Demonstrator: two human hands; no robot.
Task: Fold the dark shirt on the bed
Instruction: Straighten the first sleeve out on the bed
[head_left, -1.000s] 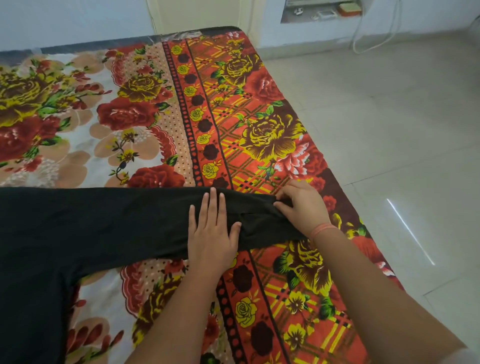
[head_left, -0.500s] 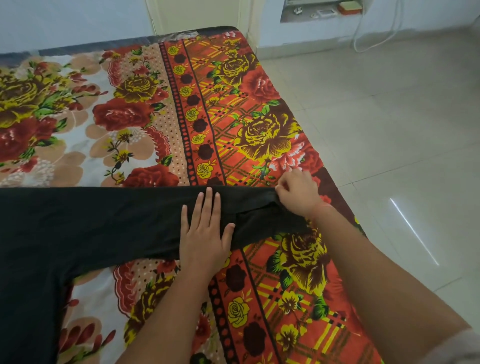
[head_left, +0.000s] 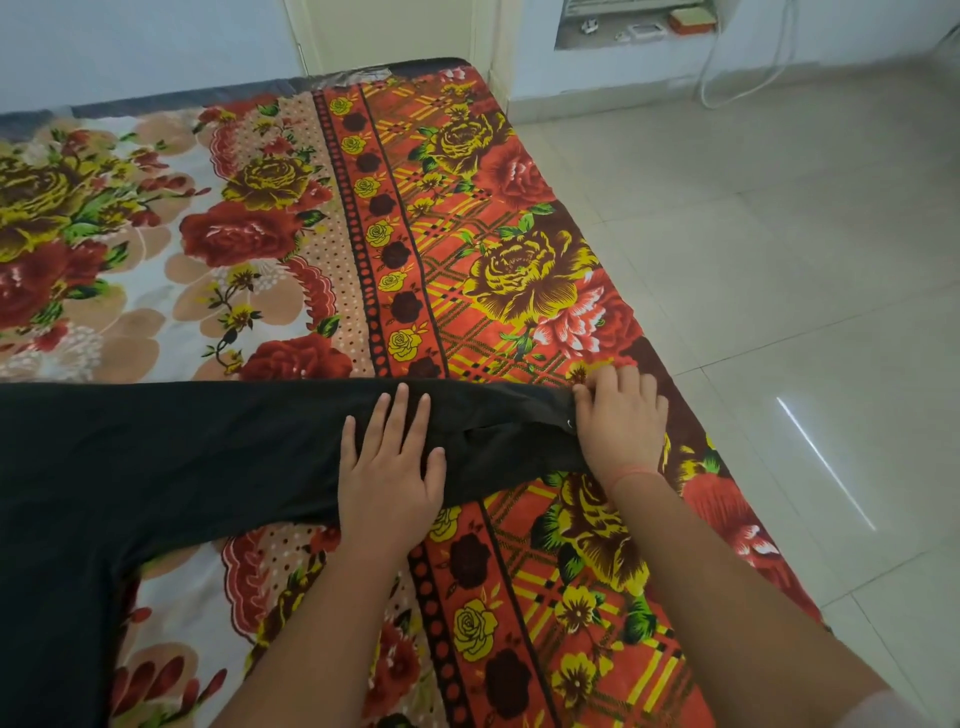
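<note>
The dark shirt (head_left: 171, 457) lies flat across the bed (head_left: 467, 218), its body at the left and one long sleeve stretched toward the right edge. My left hand (head_left: 389, 473) rests palm down on the sleeve with fingers spread. My right hand (head_left: 618, 421) covers the cuff end of the sleeve near the bed's right edge, fingers curled over the fabric. A small shiny button shows beside the right thumb. The shirt's left side runs out of view.
The bed carries a red, orange and yellow floral sheet. Its right edge drops to a pale tiled floor (head_left: 779, 260). A wall niche (head_left: 639, 21) with small items and a hanging cable (head_left: 748, 73) sit at the back right.
My right hand has shifted along the cuff, first toward the far edge, then settling flat over the sleeve end. The left hand has stayed pressed on the sleeve.
</note>
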